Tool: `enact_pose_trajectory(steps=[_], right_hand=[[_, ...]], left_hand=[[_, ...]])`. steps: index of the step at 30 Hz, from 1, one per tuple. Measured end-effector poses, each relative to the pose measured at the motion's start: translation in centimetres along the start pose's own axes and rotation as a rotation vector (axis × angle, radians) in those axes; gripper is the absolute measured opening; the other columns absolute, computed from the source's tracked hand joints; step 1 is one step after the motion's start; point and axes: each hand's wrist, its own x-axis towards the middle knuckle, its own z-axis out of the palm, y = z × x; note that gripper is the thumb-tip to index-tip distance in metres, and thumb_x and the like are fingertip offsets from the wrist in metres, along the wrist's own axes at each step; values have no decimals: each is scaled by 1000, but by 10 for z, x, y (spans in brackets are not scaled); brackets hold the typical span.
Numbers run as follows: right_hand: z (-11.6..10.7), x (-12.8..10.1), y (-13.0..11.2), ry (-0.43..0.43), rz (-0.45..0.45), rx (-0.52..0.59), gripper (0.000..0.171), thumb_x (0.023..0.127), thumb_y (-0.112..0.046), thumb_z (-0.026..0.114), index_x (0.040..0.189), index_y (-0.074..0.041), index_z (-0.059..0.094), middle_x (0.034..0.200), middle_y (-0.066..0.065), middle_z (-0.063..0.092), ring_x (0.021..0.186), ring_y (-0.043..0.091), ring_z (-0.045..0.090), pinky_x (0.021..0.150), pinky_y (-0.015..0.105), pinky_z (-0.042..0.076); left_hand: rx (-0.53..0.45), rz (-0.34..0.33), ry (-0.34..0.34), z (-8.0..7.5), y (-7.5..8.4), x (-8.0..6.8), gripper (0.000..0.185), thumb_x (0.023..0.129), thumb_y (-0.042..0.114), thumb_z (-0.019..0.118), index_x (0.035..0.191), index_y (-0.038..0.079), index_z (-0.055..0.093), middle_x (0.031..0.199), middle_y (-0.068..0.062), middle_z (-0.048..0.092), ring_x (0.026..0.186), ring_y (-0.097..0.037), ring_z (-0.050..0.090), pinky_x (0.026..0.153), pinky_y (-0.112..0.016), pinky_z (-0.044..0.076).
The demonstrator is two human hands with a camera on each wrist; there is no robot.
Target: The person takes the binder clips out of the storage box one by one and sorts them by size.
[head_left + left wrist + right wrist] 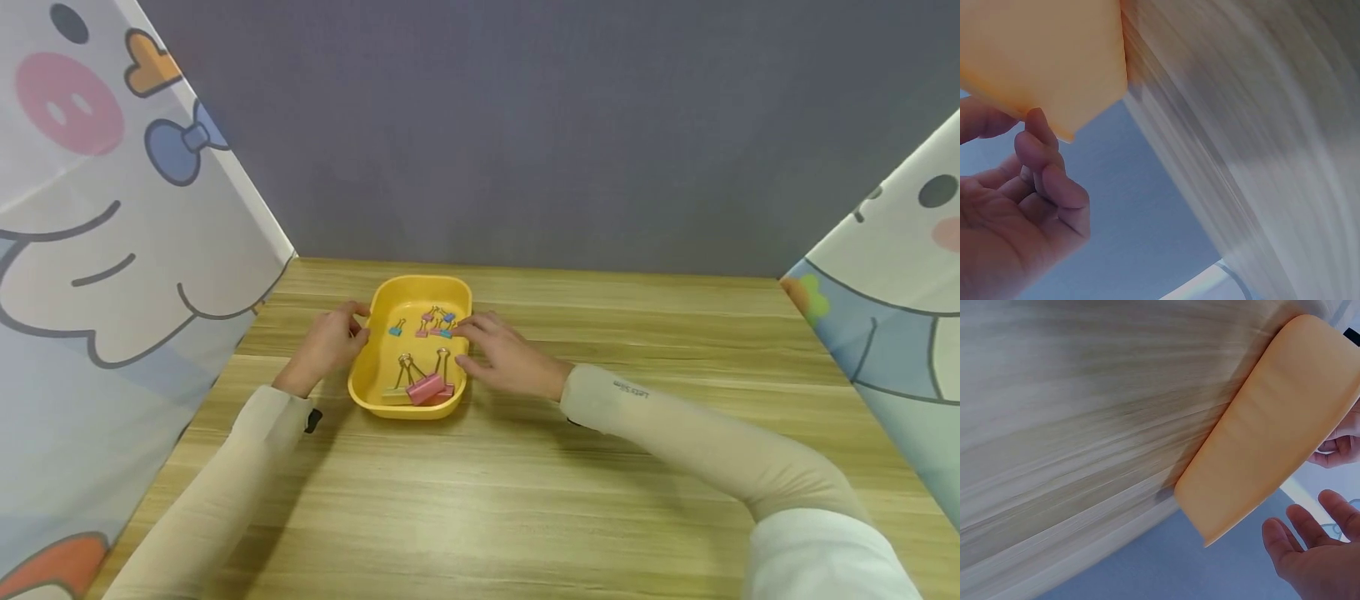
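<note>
A yellow plastic tray (pixel 412 287) with rounded corners stands on the table. My left hand (pixel 330 342) is at its left side; in the left wrist view, the thumb and a bent finger (pixel 1036 125) pinch the rim. My right hand (pixel 510 354) is at the right side, fingers loosely bent with their tips near the rim and nothing held. Inside the tray, several small binder clips lie towards the back: a teal one (pixel 395 331) apart, and a pink and blue cluster (pixel 431 325) nearer the right. Large binder clips lie in front, a pink one (pixel 425 388) over a yellow one (pixel 396 396).
The wood-grain table (pixel 525 500) stretches in front of the tray and to its right. A dark grey panel (pixel 525 133) rises behind it. Cartoon-printed panels stand at the left (pixel 112 208) and right (pixel 900 275).
</note>
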Motion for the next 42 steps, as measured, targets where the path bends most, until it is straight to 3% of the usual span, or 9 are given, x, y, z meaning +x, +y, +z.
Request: enact_pose_trajectory(steps=[5,13,19,27,31,34,37,39,42], right_hand=[[3,5,-1,-14,-21,15,39,97,-27,53,130,-6,52,127,7,50,117,18,42,99,34,36],[12,21,-5,-37,-55,-19,30,92,-27,59,113,-6,64,121,6,53,114,21,42,99,34,33],[16,31,-10,-159,-43,13,29,90,-27,62,111,-8,65,127,8,53,122,22,38,103,37,30],[23,40,-8,-233,-114,2,18,88,-25,65,101,-13,67,107,-2,57,117,20,42,108,32,22],[24,46,-4,-313,-141,27,10,89,-24,65,96,-17,67,101,-6,59,126,24,39,112,35,12],[24,51,-4,-367,-146,39,8,90,-24,65,94,-17,67,98,-8,61,132,30,33,112,39,13],[24,55,-5,-400,-142,32,9,89,-25,66,93,-17,67,93,-10,62,125,26,42,112,39,15],[25,58,-6,-414,-137,29,9,89,-26,66,92,-17,67,89,-11,61,111,19,50,112,37,14],[25,60,-7,-431,-123,34,9,88,-26,67,90,-17,67,84,-13,59,95,12,52,112,35,14]], left_hand=[[-1,-5,-13,-1,0,-3,33,92,9,57,122,-3,51,85,-14,64,66,-22,58,59,-35,49],[-39,52,21,0,-2,-1,34,92,6,58,123,-5,52,83,-13,63,65,-22,57,60,-35,47],[-40,61,21,1,-1,0,35,92,6,58,123,-5,52,83,-13,63,67,-22,56,61,-34,47],[-39,60,32,3,-1,0,32,91,7,59,120,-5,54,81,-11,62,66,-21,55,61,-34,47],[-45,65,35,4,-3,-1,32,91,6,59,120,-5,54,80,-11,61,66,-21,55,60,-34,47],[-52,67,42,3,-4,-3,32,91,6,60,120,-6,55,79,-11,61,66,-21,55,60,-34,47],[-51,67,51,3,-6,-4,33,91,6,59,120,-6,55,79,-11,61,66,-21,55,60,-34,47],[-50,69,57,4,-7,-4,33,91,6,60,120,-6,55,79,-11,60,65,-21,54,60,-34,47],[-52,72,64,4,-8,-5,33,90,6,60,120,-6,55,79,-11,60,65,-21,54,60,-34,46]])
